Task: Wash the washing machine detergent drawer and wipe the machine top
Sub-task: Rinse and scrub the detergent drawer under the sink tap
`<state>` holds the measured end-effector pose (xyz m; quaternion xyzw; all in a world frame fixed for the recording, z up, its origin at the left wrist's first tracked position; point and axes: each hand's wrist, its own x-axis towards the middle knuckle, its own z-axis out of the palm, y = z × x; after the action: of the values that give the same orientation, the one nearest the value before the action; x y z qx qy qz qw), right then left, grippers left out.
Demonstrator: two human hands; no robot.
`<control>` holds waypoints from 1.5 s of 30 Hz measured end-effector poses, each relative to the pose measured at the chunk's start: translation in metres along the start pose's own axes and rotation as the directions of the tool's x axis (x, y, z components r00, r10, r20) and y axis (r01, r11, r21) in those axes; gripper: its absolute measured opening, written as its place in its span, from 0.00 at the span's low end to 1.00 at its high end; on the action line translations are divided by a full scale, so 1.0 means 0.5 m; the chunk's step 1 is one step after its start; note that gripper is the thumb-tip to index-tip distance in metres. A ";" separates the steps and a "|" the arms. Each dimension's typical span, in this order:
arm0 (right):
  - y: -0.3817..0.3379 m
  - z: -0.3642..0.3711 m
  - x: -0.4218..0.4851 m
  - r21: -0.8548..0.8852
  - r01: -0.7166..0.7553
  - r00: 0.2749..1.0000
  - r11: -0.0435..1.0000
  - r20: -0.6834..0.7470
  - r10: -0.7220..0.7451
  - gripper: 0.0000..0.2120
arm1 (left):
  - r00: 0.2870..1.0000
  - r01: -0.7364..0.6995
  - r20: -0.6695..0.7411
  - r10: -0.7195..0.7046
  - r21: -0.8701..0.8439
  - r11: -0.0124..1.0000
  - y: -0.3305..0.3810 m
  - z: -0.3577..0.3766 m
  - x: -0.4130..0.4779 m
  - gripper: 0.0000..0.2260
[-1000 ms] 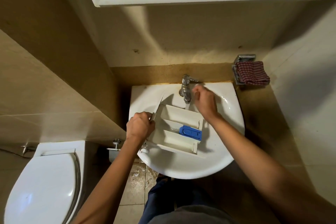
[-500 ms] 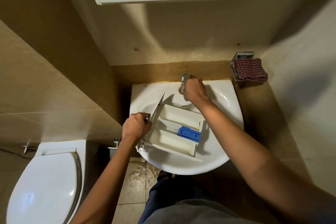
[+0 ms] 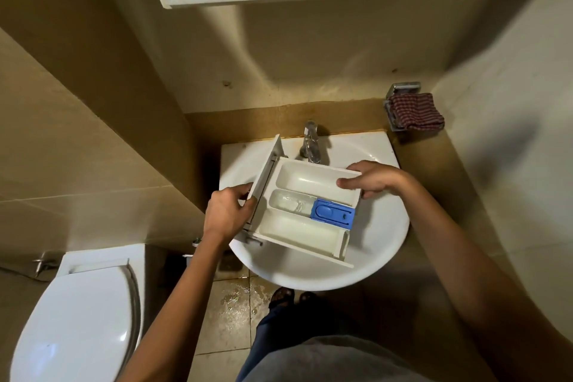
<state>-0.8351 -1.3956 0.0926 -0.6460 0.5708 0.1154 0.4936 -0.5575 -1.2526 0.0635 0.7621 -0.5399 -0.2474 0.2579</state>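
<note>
Drawer (image 3: 300, 232) hangs over the sink (image 3: 381, 245), open side up, held between my 2 hands. My left hand (image 3: 228, 214) grasps the front panel (image 3: 266, 177) at the left end, fingers and thumb curled round its near edge. My right hand (image 3: 376, 178) grasps the far right corner, fingers curled over the back wall above the far compartment. I cannot tell whether the drawer touches the basin underneath. It has 3 compartments running left to right, and the blue insert (image 3: 333, 213) fills the right end of the middle one. The tap (image 3: 311, 143) stands just beyond the far wall of the drawer. Far right, well apart from the sink, a checked cloth (image 3: 415, 112) lies on a metal holder (image 3: 403, 88) on the wall. The toilet (image 3: 77, 319), lid down, is near left. Floor tiles (image 3: 229, 298) under the sink are wet.
</note>
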 end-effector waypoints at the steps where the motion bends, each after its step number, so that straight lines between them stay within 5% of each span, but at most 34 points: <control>1: 0.002 -0.004 -0.005 0.037 0.019 1.000 0.999 -0.022 -0.018 0.14 | 1.000 -0.012 -0.019 0.012 -0.015 1.000 0.006 -0.001 0.000 0.14; 6: -0.006 -0.021 -0.037 0.018 0.151 0.960 0.988 -0.239 -0.142 0.11 | 0.987 -0.094 -0.133 0.091 -0.012 0.996 0.026 -0.009 0.010 0.17; 16: 0.022 0.084 -0.035 0.064 0.429 0.752 0.901 -0.577 -0.317 0.15 | 0.874 -0.314 -0.263 0.408 0.333 0.889 0.063 -0.053 0.082 0.18; 31: 0.043 0.197 0.000 0.321 0.506 0.751 0.800 -0.620 -0.227 0.19 | 0.559 -0.488 -0.170 0.811 0.724 0.488 0.157 -0.104 0.096 0.19; 42: 0.024 0.194 0.006 0.369 0.587 0.685 0.721 -0.701 -0.199 0.18 | 0.459 -0.531 -0.239 0.856 0.698 0.480 0.185 -0.118 0.097 0.12; 45: 0.019 0.188 0.005 0.394 0.615 0.658 0.683 -0.734 -0.168 0.17 | 0.524 -0.531 -0.271 0.808 0.637 0.558 0.194 -0.135 0.090 0.09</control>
<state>-0.8034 -1.3233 0.0402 -0.5601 0.5440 -0.4229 0.4600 -0.5675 -1.3143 0.1735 0.5550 -0.7456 0.2426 0.2778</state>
